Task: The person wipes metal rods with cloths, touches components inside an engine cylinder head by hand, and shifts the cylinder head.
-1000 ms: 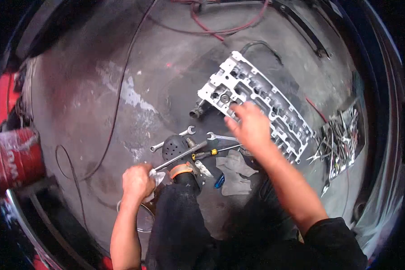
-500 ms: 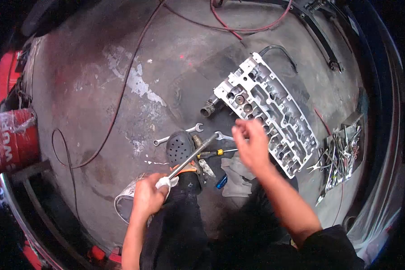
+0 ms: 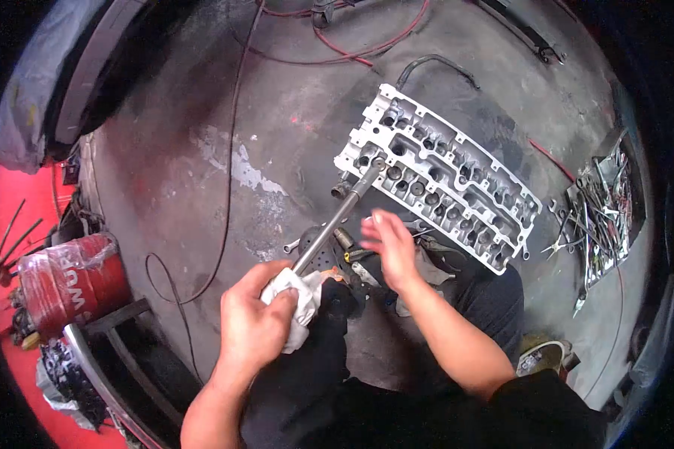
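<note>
My left hand (image 3: 254, 322) is wrapped round the lower end of a long metal bar (image 3: 326, 236) with a thicker far end. A crumpled white rag (image 3: 301, 303) is bunched in the same grip, around the bar. The bar slants up to the right, and its tip appears over the near-left end of a silver cylinder head (image 3: 468, 191); whether it touches there I cannot tell. Just right of the bar, my right hand (image 3: 389, 251) has its fingers apart and holds nothing. Round dark bores and several metal discs show in the cylinder head, which lies on the floor.
Wrenches, pliers and other tools fill a tray (image 3: 603, 209) at the right. A red drum (image 3: 79, 284) stands at the left by a metal frame (image 3: 116, 367). Hoses (image 3: 236, 112) cross the floor. A bucket (image 3: 543, 355) sits at the lower right, near my knee.
My left hand has raised the bar and rag, bringing the bar's tip over the cylinder head. My right hand has moved left and down, away from the cylinder head. The camera view has shifted.
</note>
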Tool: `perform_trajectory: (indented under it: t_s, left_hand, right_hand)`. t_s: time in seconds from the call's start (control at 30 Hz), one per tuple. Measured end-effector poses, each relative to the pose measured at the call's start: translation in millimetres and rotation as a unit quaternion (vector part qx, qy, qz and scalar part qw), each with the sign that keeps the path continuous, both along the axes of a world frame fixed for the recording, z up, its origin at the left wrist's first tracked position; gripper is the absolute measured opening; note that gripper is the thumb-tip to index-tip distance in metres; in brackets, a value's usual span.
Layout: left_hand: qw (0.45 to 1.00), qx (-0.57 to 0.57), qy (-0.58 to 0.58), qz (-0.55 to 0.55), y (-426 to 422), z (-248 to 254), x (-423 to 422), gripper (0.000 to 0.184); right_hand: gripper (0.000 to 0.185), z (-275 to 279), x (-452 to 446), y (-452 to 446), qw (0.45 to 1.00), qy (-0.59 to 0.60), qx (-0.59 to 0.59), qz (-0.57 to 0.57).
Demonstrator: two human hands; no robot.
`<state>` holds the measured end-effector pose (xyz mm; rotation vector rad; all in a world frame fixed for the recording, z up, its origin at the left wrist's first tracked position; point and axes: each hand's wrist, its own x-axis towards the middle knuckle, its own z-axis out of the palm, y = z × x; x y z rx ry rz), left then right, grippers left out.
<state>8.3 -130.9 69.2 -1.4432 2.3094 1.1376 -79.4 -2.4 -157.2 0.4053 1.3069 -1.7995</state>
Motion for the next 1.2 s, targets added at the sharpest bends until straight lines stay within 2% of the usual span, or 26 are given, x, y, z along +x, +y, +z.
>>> perform_trajectory:
  t_s: [0.03,0.07,0.13,0.17,0.2,0.27,0.33,0.37,0.53,0.6,0.63,0.67,0.73,0.77,0.8,0.87,0.93,1.0,1.07,1.13,1.2]
  left_hand:
    - [1.0,-0.001,0.0,-0.001,5,5,-6,0.03]
    - [1.0,0.002,-0.004,-0.006,10,9,-11,0.03]
    - [0.997,0.045,-0.017,0.058,21,29,-13,0.03]
    - [0.996,0.048,-0.019,0.072,25,40,-8,0.03]
    - [0.995,0.048,-0.014,0.092,31,49,-5,0.03]
    - [0.986,0.061,0.019,0.155,50,65,1,0.032]
    - [0.98,0.053,0.054,0.185,67,64,16,0.034]
    - [0.966,0.067,0.095,0.232,77,56,23,0.033]
    - [0.957,0.087,0.11,0.252,102,39,24,0.031]
    - [0.969,0.067,0.089,0.221,106,37,27,0.03]
    - [0.975,0.056,0.071,0.205,108,36,30,0.029]
    - [0.973,0.06,0.082,0.208,110,33,35,0.028]
    - [0.975,0.05,0.062,0.206,115,32,40,0.027]
    - [0.975,0.053,0.063,0.206,117,31,44,0.027]
    - [0.975,0.05,0.075,0.203,118,29,49,0.026]
    - [0.974,0.046,0.097,0.201,117,28,54,0.025]
    - [0.981,0.027,0.068,0.178,117,29,60,0.024]
    - [0.98,0.021,0.082,0.181,117,32,66,0.024]
    - [0.978,0.014,0.099,0.183,119,37,75,0.024]
    - [0.96,0.04,0.173,0.218,123,43,87,0.026]
    - [0.946,0.054,0.214,0.238,132,47,102,0.03]
  right_hand:
    - [0.043,6,-9,-14,0.998,-0.037,-0.049,-0.024]
    - [0.038,3,-11,-22,0.995,-0.061,-0.069,-0.044]
    - [0.033,-25,12,-9,0.983,0.126,0.097,0.093]
    - [0.032,-30,25,17,0.947,0.215,0.184,0.148]
    - [0.04,-38,39,46,0.867,0.341,0.29,0.218]
    - [0.045,-53,56,96,0.754,0.382,0.423,0.326]
    - [0.05,-73,63,130,0.738,0.37,0.442,0.352]
    - [0.042,-81,62,139,0.728,0.4,0.434,0.35]
    - [0.027,-61,31,130,0.73,0.442,0.391,0.343]
    - [0.024,-47,19,128,0.8,0.373,0.326,0.34]
    - [0.024,-45,15,127,0.836,0.347,0.306,0.296]
    - [0.027,-52,22,123,0.957,0.194,0.17,0.132]
    - [0.032,-16,-4,118,0.982,0.1,0.119,0.106]
    - [0.034,-28,-8,125,0.964,0.143,0.166,0.152]
    - [0.034,-23,-10,131,0.963,0.147,0.169,0.152]
    - [0.037,-5,-16,138,0.883,0.323,0.239,0.244]
    - [0.039,25,-14,146,0.875,0.338,0.223,0.266]
    - [0.042,44,-10,153,0.876,0.424,0.121,0.195]
    - [0.044,66,-16,165,0.862,0.45,0.11,0.207]
    - [0.045,93,-21,173,0.841,0.469,0.104,0.25]
    - [0.046,122,-27,179,0.826,0.501,0.102,0.238]
